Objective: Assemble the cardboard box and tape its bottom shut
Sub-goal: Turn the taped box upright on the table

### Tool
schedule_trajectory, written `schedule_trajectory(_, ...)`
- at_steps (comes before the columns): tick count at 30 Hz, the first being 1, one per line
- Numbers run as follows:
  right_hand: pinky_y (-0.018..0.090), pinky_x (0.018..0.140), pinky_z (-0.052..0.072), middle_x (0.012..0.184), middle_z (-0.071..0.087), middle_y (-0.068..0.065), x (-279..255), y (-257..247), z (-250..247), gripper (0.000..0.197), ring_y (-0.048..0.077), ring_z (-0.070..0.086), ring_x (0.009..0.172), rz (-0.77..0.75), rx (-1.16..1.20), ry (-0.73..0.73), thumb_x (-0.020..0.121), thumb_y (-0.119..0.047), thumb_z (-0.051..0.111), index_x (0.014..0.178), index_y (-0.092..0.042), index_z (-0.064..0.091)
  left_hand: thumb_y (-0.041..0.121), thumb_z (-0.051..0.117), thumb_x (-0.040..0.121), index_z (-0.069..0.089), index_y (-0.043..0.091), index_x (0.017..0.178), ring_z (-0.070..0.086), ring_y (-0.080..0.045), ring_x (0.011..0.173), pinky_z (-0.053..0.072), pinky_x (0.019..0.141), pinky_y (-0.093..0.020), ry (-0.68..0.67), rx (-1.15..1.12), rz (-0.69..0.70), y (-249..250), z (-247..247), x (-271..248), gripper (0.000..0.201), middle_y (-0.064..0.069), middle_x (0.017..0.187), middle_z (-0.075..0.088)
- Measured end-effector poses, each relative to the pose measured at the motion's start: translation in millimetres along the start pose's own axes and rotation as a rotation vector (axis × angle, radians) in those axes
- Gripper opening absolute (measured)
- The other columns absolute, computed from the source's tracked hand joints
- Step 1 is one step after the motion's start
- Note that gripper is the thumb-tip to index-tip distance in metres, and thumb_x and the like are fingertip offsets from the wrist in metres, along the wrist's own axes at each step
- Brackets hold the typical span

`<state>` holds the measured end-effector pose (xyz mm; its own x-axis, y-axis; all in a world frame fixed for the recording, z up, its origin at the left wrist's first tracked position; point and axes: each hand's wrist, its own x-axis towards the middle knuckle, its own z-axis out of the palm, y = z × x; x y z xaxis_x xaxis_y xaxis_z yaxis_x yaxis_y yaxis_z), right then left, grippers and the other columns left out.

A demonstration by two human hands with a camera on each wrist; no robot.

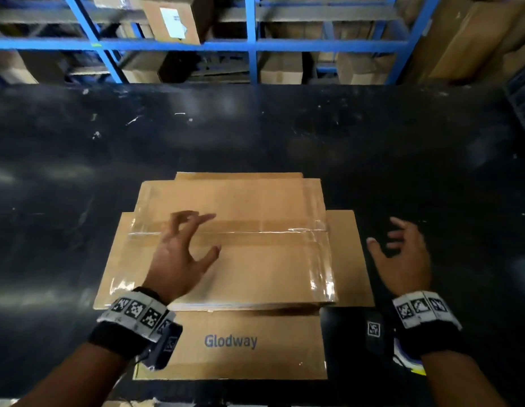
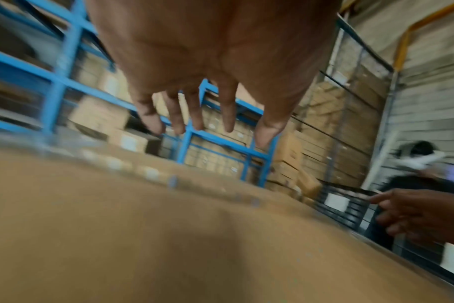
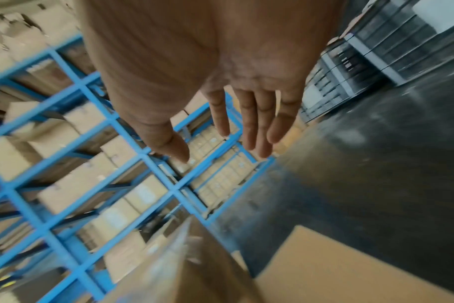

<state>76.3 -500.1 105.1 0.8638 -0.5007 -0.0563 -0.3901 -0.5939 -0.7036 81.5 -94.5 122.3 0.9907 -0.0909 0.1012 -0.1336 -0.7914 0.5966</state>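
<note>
My left hand (image 1: 179, 254) hovers spread over the taped cardboard box (image 1: 255, 271); my right hand (image 1: 402, 259) hangs empty beside it. Light, stiff, tape-slick: I judge opposite side edges the best hold.

Box (image 1: 255, 259) on table (image 1: 284, 136) — shelving (image 1: 252, 45) behind the table.

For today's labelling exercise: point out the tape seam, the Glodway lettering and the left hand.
tape seam (image 1: 255, 230), head view, the middle of the clear strip across the box.
Glodway lettering (image 1: 230, 341), head view, the centre of the blue word.
left hand (image 1: 179, 254), head view, its back.
</note>
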Motion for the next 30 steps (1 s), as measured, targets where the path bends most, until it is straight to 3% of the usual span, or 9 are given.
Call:
schedule_trajectory(2,0.044,0.087,0.053,0.127,0.052,0.000,12,-39,23,0.077,0.019,0.058,0.107,-0.026,-0.008,-0.134,0.076,-0.039,0.079,0.141,-0.038,0.037,0.056,0.067,0.080,0.055,0.033,0.144,0.048,-0.033,0.131,0.047,0.107,-0.050,0.013,0.081,-0.142,-27,-26,19,0.069,-0.010,0.140,0.045)
schedule_trajectory(5,0.053,0.098,0.048,0.140,0.048,0.005,33,-87,58,0.091,0.028,0.052,0.123,-0.031,-0.101,-0.293,0.070,-0.052,0.079,0.145,-0.047,0.026,0.054,0.074,0.085,0.048,0.032,0.149,0.045,-0.044,0.134,0.040,0.113,-0.053,-0.028,0.217,-0.356,-65,-53,50,0.073,-0.019,0.146,0.041)
schedule_trajectory(10,0.053,0.111,0.034,0.159,0.033,0.010,67,-123,107,0.122,0.040,0.037,0.140,0.014,-0.344,-0.491,0.056,-0.078,0.074,0.155,-0.044,0.009,0.079,0.067,0.076,0.023,0.043,0.157,0.049,-0.051,0.134,0.045,0.111,-0.058,-0.199,0.281,-0.570,-114,-67,107,0.099,-0.025,0.152,0.037)
schedule_trajectory(12,0.052,0.116,0.030,0.164,0.025,0.005,76,-126,120,0.130,0.039,0.032,0.144,0.029,-0.408,-0.566,0.055,-0.081,0.072,0.157,-0.040,0.004,0.084,0.064,0.073,0.015,0.044,0.160,0.050,-0.048,0.137,0.045,0.112,-0.057,-0.273,0.258,-0.581,-125,-65,126,0.107,-0.023,0.157,0.042)
schedule_trajectory(14,0.051,0.118,0.028,0.166,0.019,0.003,82,-128,127,0.132,0.038,0.029,0.146,0.041,-0.433,-0.609,0.057,-0.078,0.075,0.159,-0.035,0.002,0.078,0.065,0.079,0.013,0.040,0.163,0.050,-0.044,0.140,0.043,0.115,-0.052,-0.315,0.216,-0.592,-130,-63,139,0.106,-0.016,0.158,0.048)
schedule_trajectory(21,0.053,0.118,0.028,0.166,0.017,0.001,87,-138,129,0.147,0.036,0.026,0.148,0.067,-0.461,-0.620,0.043,-0.076,0.083,0.159,-0.033,0.002,0.064,0.079,0.077,0.022,0.032,0.163,0.052,-0.039,0.139,0.040,0.115,-0.048,-0.380,0.121,-0.624,-138,-59,150,0.108,-0.011,0.158,0.049)
schedule_trajectory(25,0.053,0.117,0.030,0.166,0.020,0.003,85,-155,116,0.141,0.036,0.027,0.147,0.031,-0.429,-0.562,0.048,-0.071,0.085,0.159,-0.032,0.007,0.064,0.081,0.075,0.029,0.030,0.160,0.053,-0.038,0.138,0.042,0.115,-0.049,-0.310,0.134,-0.571,-126,-76,155,0.105,-0.011,0.157,0.051)
schedule_trajectory(30,0.052,0.115,0.034,0.162,0.031,0.004,87,-208,77,0.136,0.036,0.035,0.143,-0.093,-0.235,-0.356,0.046,-0.067,0.088,0.157,-0.037,0.015,0.071,0.074,0.077,0.024,0.036,0.161,0.054,-0.042,0.135,0.046,0.110,-0.053,-0.086,0.190,-0.412,-92,-136,176,0.104,-0.014,0.157,0.049)
